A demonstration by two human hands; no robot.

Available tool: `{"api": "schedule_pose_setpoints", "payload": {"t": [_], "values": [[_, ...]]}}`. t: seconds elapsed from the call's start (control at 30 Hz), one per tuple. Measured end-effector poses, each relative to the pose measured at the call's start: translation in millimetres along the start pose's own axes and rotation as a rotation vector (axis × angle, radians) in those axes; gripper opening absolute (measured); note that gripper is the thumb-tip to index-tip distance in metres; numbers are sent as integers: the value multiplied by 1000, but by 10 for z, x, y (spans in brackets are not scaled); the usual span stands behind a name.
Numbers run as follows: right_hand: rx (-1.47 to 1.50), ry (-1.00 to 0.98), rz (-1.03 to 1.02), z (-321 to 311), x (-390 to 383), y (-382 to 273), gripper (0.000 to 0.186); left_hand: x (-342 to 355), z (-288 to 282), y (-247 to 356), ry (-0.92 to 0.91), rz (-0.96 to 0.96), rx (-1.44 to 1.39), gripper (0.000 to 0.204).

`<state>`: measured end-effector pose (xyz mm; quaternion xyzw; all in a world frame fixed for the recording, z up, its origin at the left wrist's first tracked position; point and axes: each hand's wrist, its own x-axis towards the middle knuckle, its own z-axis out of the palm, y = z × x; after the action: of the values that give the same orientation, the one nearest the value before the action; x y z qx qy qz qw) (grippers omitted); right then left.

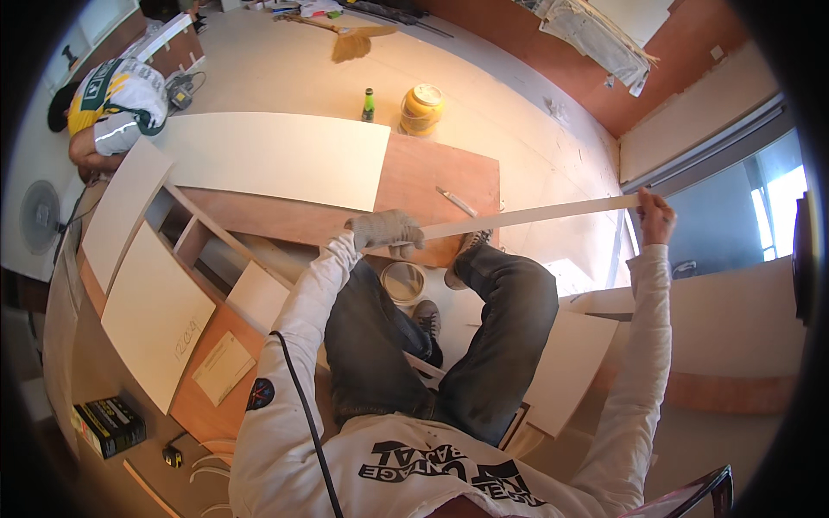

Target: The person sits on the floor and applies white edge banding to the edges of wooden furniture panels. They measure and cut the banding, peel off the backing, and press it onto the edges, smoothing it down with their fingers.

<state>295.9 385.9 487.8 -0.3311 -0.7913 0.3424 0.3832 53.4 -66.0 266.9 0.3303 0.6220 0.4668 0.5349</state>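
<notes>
Hands [385, 230] [657, 217] hold white strip [535, 214]; bottle [369, 107], bucket [421, 110] beyond.

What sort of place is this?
Probably a room being renovated or used for carpentry: white panels and a reddish-brown board lie about, a yellow bucket stands on the floor, and the gloved left hand and right hand hold a long pale strip.

Strip [531, 214] between hands [384, 230]; beyond it, bottle [369, 107] left of bucket [421, 110].

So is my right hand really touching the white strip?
Touching: the head view shows the right hand with its fingers closed on the right end of the white strip, no gap between them.
</notes>
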Motion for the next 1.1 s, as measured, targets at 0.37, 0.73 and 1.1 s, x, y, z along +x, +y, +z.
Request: {"api": "schedule_pose_setpoints", "payload": {"t": [0.37,0.73,1.1], "values": [[-196,-60,322,1630,382,1930,33,1068,-545,-806,289,-370,-61,19],[-440,-149,618,2492,286,4074,33,2361,-648,-1799,161,-354,338,27],[-692,-111,678,1678,-15,5130,47,2990,-10,-1967,98,-201,942,43]]}}
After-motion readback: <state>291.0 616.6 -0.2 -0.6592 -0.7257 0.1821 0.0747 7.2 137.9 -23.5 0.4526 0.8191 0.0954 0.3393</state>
